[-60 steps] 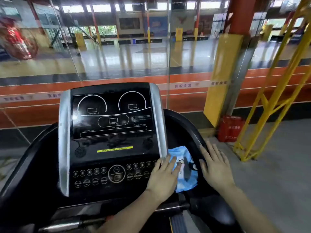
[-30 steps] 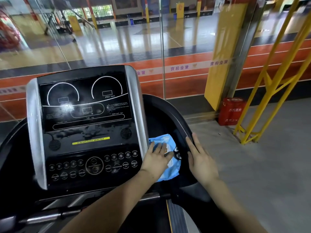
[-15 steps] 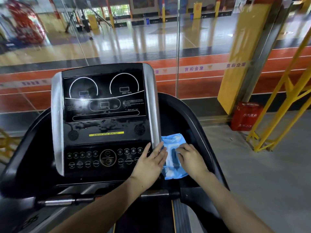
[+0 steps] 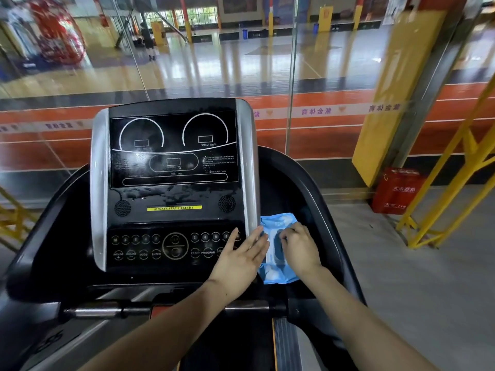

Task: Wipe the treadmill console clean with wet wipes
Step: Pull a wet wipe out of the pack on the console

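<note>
While our left hand (image 4: 241,259) lies flat, fingers straight, across the console (image 4: 171,188) edge and wipes pack (image 4: 276,271), our right hand (image 4: 301,246) pinches at the pack's top.

1 treadmill console (image 4: 174,183). 1 blue wet wipes pack (image 4: 277,271), at console's right edge. 2 hands: left hand (image 4: 241,259), right hand (image 4: 301,246). 2 round speaker grilles (image 4: 122,208). 1 yellow label strip (image 4: 174,208). 1 red box (image 4: 396,190) on floor.
</note>
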Available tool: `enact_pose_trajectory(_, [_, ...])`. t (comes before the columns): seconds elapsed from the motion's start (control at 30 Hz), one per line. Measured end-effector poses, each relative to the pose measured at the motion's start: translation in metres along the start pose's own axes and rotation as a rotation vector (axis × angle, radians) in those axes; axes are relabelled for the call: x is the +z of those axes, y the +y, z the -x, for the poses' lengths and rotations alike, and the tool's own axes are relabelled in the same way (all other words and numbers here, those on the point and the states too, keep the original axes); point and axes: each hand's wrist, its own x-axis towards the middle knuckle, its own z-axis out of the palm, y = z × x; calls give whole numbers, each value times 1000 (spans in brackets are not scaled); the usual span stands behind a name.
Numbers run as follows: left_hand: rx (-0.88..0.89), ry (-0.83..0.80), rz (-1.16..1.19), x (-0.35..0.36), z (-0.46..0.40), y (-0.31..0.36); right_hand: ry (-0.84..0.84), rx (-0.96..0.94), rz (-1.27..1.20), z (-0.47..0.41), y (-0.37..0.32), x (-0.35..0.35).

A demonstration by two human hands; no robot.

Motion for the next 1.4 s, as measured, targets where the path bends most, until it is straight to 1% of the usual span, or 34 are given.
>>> enact_pose_trajectory(0.07, [1,1,12,1,1,-1,-4,-10,4,4,0,-1])
enact_pose_trajectory(0.17, [17,-1,20,3,2,-3,15,-77,-16,19,5,-8])
enact_pose_trajectory(0.37, [31,11,21,5,1,-2,-109,-111,22,50,8,-12])
enact_pose_trajectory(0.47, [40,15,4,6,0,-3,-161,-72,33,51,7,-14])
enact_pose_trajectory(0.57, [36,21,-13,4,2,-3,-112,29,-17,44,-1,-21])
enact_pose_trajectory(0.7, [31,22,-5,2,3,-1,-61,137,70,27,-10,-20])
enact_pose_trajectory(0.77, [29,15,-4,2,2,-1,-43,138,111,20,-13,-18])
enact_pose_trajectory(0.97, [21,18,3,3,2,1,-129,127,282,8,-17,-15])
enact_pose_trajectory(1.2, [13,14,6,6,1,1,-245,194,309,-10,-21,-13])
enact_pose_trajectory(1.4, [-7,20,12,6,2,2,-252,122,261,-10,-18,-5])
